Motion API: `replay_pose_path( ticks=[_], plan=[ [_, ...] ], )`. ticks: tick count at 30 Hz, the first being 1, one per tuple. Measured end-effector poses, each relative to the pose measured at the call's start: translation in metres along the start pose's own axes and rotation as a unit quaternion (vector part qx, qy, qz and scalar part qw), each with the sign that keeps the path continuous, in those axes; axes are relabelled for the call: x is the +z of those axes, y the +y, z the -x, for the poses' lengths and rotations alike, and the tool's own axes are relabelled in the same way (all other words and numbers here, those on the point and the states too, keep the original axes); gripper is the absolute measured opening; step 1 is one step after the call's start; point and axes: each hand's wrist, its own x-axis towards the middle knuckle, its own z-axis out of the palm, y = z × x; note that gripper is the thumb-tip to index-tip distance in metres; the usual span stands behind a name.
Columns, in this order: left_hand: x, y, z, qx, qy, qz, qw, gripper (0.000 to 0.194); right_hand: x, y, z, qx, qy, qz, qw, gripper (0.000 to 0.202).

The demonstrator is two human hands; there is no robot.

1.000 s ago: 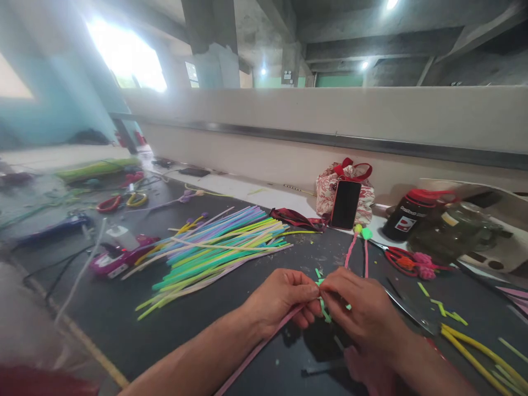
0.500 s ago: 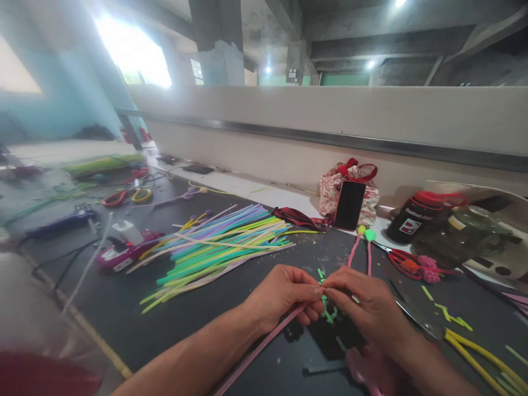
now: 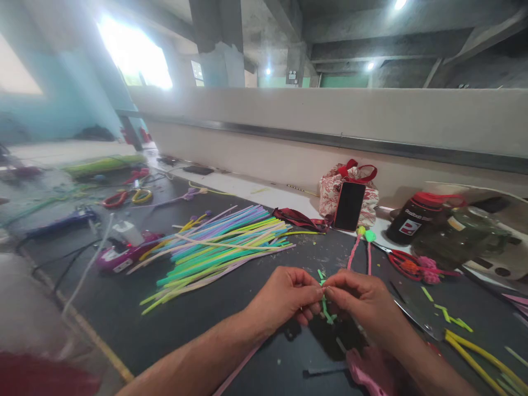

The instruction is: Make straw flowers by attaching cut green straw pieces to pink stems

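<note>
My left hand (image 3: pixel 284 297) is closed in a pinch, its thumb and forefinger tips meeting those of my right hand (image 3: pixel 358 300), also pinched. Between them is the end of a pink pipe cleaner (image 3: pixel 240 368), mostly hidden by the fingers; its length passes under my left forearm to the bottom edge. Short green pipe cleaner scraps (image 3: pixel 327 312) lie on the dark table just beneath the fingertips. A pink fuzzy piece (image 3: pixel 363 371) rests below my right wrist. Partly under my right forearm are metal scissors (image 3: pixel 418 320) with yellow handles.
A spread of pastel pipe cleaners (image 3: pixel 223 247) covers the table's middle left. Behind are a phone (image 3: pixel 349 206) against a patterned bag (image 3: pixel 329 190), and a black bottle (image 3: pixel 412 220). Red-handled scissors (image 3: pixel 398 264) lie at right, a purple power strip (image 3: pixel 111 257) at left.
The pink pipe cleaner's length has dropped lower, from beside my left wrist to mostly behind the forearm. My hands stay pinched together in nearly the same place.
</note>
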Motion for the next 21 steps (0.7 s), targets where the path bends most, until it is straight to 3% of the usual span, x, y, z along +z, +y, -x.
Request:
replay_pose_path(
  ticks=[2, 5, 11, 16, 21],
  plan=[
    [0.0, 0.0, 0.0, 0.0, 0.005, -0.015, 1.0, 0.021, 0.0, -0.001, 0.0, -0.032, 0.008, 0.056, 0.998, 0.019],
    [-0.001, -0.002, -0.001, 0.007, 0.006, -0.032, 0.999, 0.021, 0.002, -0.001, 0.0, -0.023, 0.003, 0.064, 0.998, 0.021],
    [-0.001, -0.005, -0.002, 0.006, 0.001, -0.058, 0.998, 0.018, 0.01, 0.007, 0.0, 0.071, 0.001, -0.05, 0.996, 0.018],
    [-0.001, -0.007, -0.004, 0.002, -0.009, -0.048, 0.999, 0.02, 0.013, 0.008, 0.0, 0.096, 0.02, -0.092, 0.991, 0.015],
    [-0.001, -0.008, -0.005, -0.003, -0.005, -0.05, 0.999, 0.021, 0.013, 0.008, -0.003, 0.118, -0.002, -0.161, 0.98, 0.016]
  ],
)
